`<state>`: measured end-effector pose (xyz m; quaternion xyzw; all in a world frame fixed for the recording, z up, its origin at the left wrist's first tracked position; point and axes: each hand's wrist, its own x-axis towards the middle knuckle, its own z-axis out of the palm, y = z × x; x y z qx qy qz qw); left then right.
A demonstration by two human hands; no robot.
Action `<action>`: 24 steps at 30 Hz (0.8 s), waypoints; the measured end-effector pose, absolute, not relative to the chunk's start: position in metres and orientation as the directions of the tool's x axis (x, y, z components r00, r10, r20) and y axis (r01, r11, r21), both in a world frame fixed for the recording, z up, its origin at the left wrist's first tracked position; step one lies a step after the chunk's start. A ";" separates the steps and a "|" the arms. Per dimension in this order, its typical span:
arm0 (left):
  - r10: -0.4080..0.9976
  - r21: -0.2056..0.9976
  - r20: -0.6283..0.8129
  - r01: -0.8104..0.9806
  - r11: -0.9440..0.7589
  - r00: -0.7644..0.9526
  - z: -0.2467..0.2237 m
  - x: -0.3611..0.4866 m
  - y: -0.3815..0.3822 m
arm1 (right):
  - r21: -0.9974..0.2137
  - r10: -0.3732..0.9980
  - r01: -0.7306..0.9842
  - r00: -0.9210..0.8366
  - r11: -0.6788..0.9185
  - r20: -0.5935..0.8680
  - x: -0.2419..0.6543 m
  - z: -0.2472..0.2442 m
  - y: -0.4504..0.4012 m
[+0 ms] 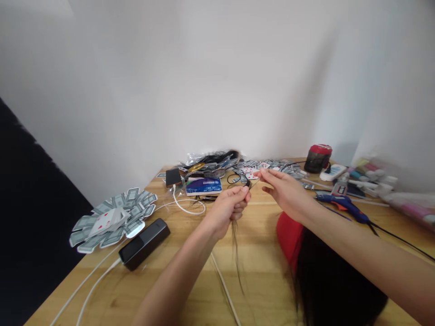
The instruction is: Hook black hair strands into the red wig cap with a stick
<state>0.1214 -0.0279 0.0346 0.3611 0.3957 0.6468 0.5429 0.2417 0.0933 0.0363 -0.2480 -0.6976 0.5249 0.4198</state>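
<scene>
My left hand (231,206) is closed around a thin lock of dark hair (235,253), whose loose ends hang below the fist. A small dark bunch (249,184) sticks out at the thumb. To its right, my right hand (278,185) pinches with thumb and forefinger near a fine strand that runs between the two hands; the fingertips are too small to make out in detail. Under my right forearm lies a red piece (288,237) with a mass of long black hair (335,280) beside it, partly hidden by the arm.
At left are fanned playing cards (110,222) and a black power bank (144,244) with white cables. Behind sit a blue-and-white box (204,186), a black device (173,178) and scattered cards (272,167). A blue glue gun (343,206), a red-lidded jar (318,158) and bottles (377,179) stand right.
</scene>
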 end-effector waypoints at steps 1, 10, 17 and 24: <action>0.987 0.902 0.041 -0.419 -0.103 -0.155 0.034 0.121 -0.028 | -0.944 0.800 -0.084 -0.511 0.318 0.315 0.243 0.035 0.096; 0.958 0.815 0.076 -0.537 -0.219 -0.277 0.030 0.129 -0.020 | -0.812 0.753 -0.035 -0.355 0.582 0.554 0.258 0.040 0.073; 0.947 0.758 0.096 -0.594 -0.269 -0.305 0.028 0.137 -0.019 | -0.662 0.625 0.139 -0.516 0.736 0.586 0.248 0.031 0.053; 0.943 0.748 0.081 -0.605 -0.272 -0.324 0.031 0.136 -0.021 | -0.628 0.600 0.164 -0.548 0.760 0.583 0.244 0.025 0.055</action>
